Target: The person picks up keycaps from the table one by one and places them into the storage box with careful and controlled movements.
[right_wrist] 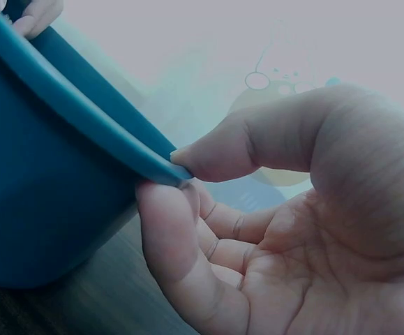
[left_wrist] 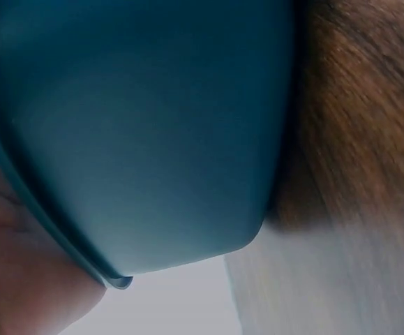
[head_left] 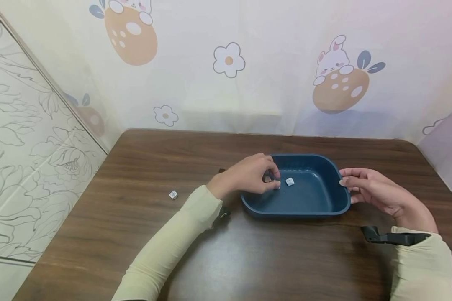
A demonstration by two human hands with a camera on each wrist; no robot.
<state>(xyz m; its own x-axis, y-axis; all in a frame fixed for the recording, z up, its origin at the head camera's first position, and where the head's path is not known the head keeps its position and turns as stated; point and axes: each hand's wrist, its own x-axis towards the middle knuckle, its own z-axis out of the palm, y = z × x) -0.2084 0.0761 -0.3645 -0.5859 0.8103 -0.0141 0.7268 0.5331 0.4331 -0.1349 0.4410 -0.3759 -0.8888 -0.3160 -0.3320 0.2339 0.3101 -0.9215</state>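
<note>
A dark blue rectangular basin (head_left: 305,200) stands on the wooden table. My left hand (head_left: 250,173) reaches over its left side, thumb and index finger pinching a small white cube (head_left: 277,184) low inside it. Just right of those fingertips, another white cube (head_left: 289,182) with dark marks lies on the basin floor. At the opposite end my right hand (head_left: 378,190) pinches the rim; in the right wrist view its thumb (right_wrist: 219,153) is on top and the index finger beneath. The basin's outer wall (left_wrist: 146,153) fills much of the left wrist view.
One more marked white cube (head_left: 173,195) lies on the table (head_left: 128,234), left of the left forearm. A patterned wall covering (head_left: 271,83) rises behind the table's back edge, and a flower-patterned panel (head_left: 26,138) stands at the left.
</note>
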